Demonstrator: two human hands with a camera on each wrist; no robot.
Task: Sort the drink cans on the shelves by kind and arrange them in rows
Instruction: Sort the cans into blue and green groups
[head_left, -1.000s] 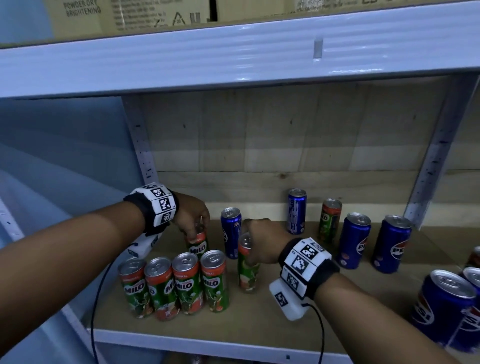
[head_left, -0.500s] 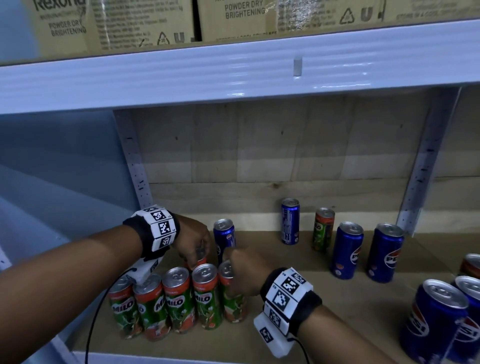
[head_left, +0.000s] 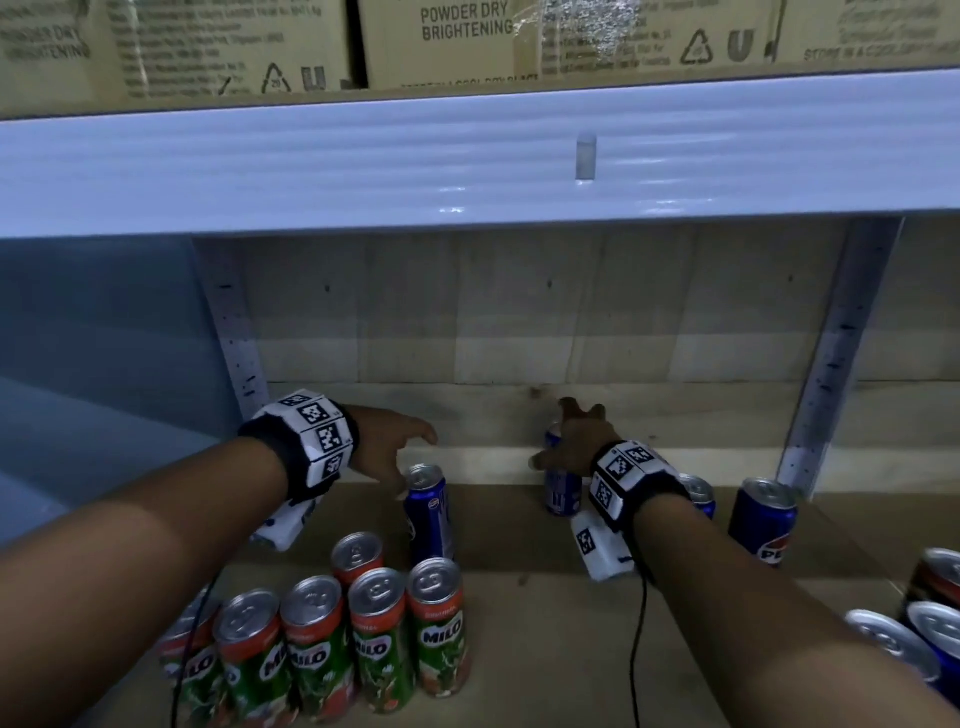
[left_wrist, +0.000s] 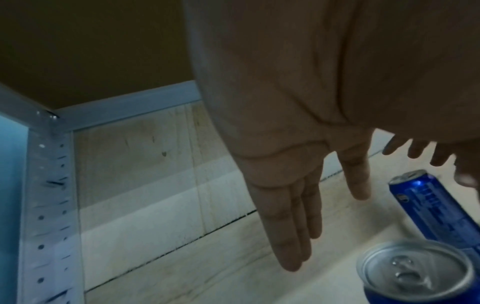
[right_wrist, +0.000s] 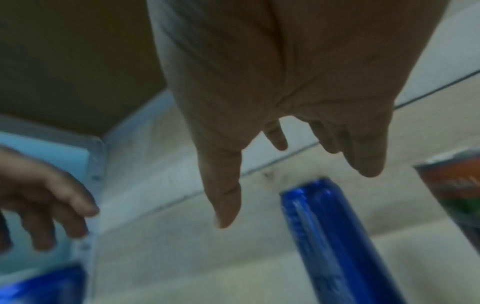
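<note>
Several green-and-red Milo cans (head_left: 374, 639) stand in a row at the shelf's front left, with one more Milo can (head_left: 357, 553) behind them. My left hand (head_left: 400, 457) hovers with straight fingers (left_wrist: 291, 236), holding nothing, just left of a blue Pepsi can (head_left: 428, 512) (left_wrist: 415, 273). My right hand (head_left: 571, 441) is spread with straight fingers (right_wrist: 223, 205) above a slim blue can (head_left: 561, 488) (right_wrist: 330, 236) near the back wall, not gripping it. A Milo can (right_wrist: 457, 189) stands to the right of that slim can.
Two more Pepsi cans (head_left: 761, 519) stand at the back right by the metal upright (head_left: 831, 364). Further cans (head_left: 930, 623) crowd the front right corner. The upper shelf beam (head_left: 467, 171) hangs low overhead, with cardboard boxes (head_left: 467, 41) on it.
Both hands have let go of the Milo cans and reached toward the back. The left one is now beside the Pepsi can, the right one over the slim blue can.
</note>
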